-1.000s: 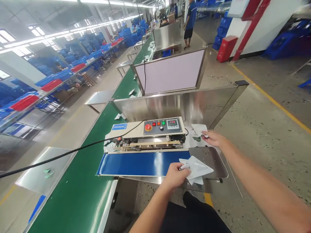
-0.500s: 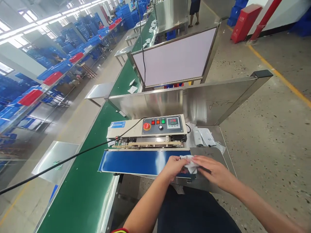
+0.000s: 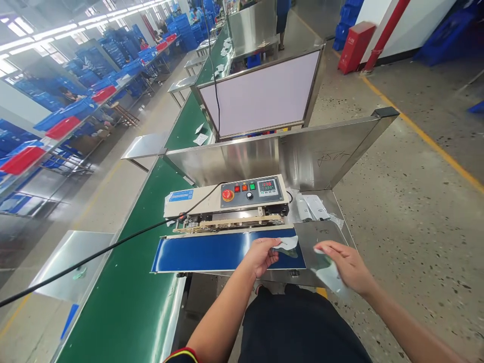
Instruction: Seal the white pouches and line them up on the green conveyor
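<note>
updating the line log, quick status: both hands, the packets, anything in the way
Left hand pinching white packet over blue belt. Right hand gripping second packet, right of belt. Black cable across view to the left, clear of both hands.

2 handheld packets [image 3: 329,276]: thin, pliable, plastic-looking film, slightly glossy
Blue belt [image 3: 212,252]: smooth, glossy, catching a pale streak of light
Sealer housing [image 3: 196,205]: smooth, painted-looking, low sheen
End plate [image 3: 317,234]: bare metal, smooth, dull
Upright partition [image 3: 242,161]: bare metal, blurred reflections
White panel [image 3: 260,96]: smooth, matt
Green conveyor [image 3: 124,292]: smooth, shiny, plastic-looking
Cable [image 3: 113,244]: rubbery-looking, dark
Trousers [image 3: 298,327]: dark cloth, matt
Floor [image 3: 408,217]: hard, speckled, mostly dull
</note>
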`<state>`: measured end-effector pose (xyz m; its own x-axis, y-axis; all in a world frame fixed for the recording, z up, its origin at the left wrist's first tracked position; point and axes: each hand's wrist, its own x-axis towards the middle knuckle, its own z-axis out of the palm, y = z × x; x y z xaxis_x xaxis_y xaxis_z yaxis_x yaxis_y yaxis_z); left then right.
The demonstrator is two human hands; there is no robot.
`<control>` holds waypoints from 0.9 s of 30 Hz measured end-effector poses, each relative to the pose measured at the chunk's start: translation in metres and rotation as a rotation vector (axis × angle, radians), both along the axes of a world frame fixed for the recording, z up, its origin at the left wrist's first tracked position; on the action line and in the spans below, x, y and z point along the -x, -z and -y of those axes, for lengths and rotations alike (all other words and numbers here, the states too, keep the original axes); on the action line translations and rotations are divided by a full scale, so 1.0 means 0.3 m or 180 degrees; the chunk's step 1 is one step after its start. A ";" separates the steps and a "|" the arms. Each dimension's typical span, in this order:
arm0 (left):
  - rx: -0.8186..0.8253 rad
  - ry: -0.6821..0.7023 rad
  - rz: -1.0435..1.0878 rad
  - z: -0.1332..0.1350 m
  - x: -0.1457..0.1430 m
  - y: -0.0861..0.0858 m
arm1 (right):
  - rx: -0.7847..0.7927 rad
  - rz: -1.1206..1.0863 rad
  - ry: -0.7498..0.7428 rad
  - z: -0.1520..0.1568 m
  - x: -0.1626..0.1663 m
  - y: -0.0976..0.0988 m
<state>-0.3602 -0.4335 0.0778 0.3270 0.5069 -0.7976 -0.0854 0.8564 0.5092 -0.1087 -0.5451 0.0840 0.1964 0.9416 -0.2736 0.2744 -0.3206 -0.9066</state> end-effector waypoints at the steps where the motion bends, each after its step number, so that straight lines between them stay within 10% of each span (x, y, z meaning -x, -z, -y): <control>1: 0.0007 0.0104 0.0041 -0.001 0.004 -0.002 | -0.0012 0.0113 -0.0295 -0.014 0.026 -0.009; 6: -0.0345 0.0371 0.0134 0.004 0.009 0.015 | -0.0691 0.0604 -0.0956 -0.075 0.103 -0.025; 14: -0.2938 0.0428 -0.0379 0.073 -0.084 0.151 | -0.0018 -0.0340 -0.0516 -0.088 0.052 -0.007; 27: -0.1629 -0.0288 -0.0745 0.071 -0.220 0.307 | 0.1247 -0.0182 0.0650 -0.150 -0.085 0.125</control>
